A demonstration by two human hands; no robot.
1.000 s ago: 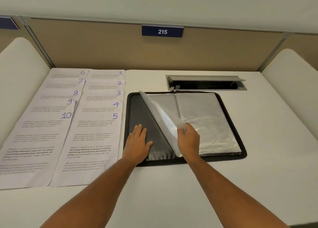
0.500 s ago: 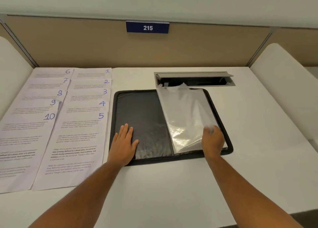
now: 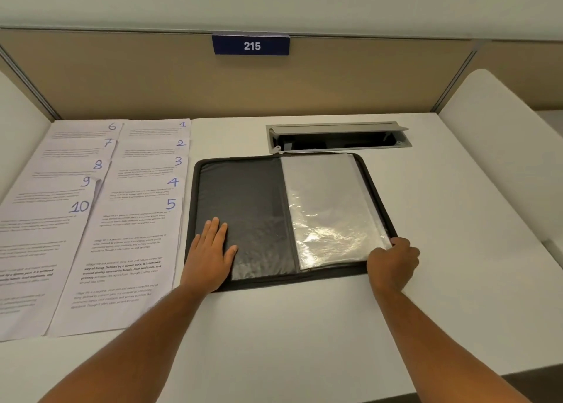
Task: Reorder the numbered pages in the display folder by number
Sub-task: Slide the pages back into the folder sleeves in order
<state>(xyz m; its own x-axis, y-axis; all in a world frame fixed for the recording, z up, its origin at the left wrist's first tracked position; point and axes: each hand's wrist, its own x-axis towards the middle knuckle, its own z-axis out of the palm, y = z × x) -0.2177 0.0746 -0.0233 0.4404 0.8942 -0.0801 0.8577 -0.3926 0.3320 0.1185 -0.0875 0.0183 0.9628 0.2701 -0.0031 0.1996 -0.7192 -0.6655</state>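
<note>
From the head view, the display folder (image 3: 243,207) lies open on the counter (image 3: 304,326), the numbered pages (image 3: 134,220) fanned beside it. The left hand (image 3: 210,255) presses flat on the cover; the right hand (image 3: 393,261) pinches the clear sleeves (image 3: 329,207) at their corner. Slick plastic could slip, or several sleeves might lift together.

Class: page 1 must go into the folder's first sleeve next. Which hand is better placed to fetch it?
Left. The left hand rests flat on the folder beside the pages; page 1 lies left. The right hand grips the sleeves.
</note>
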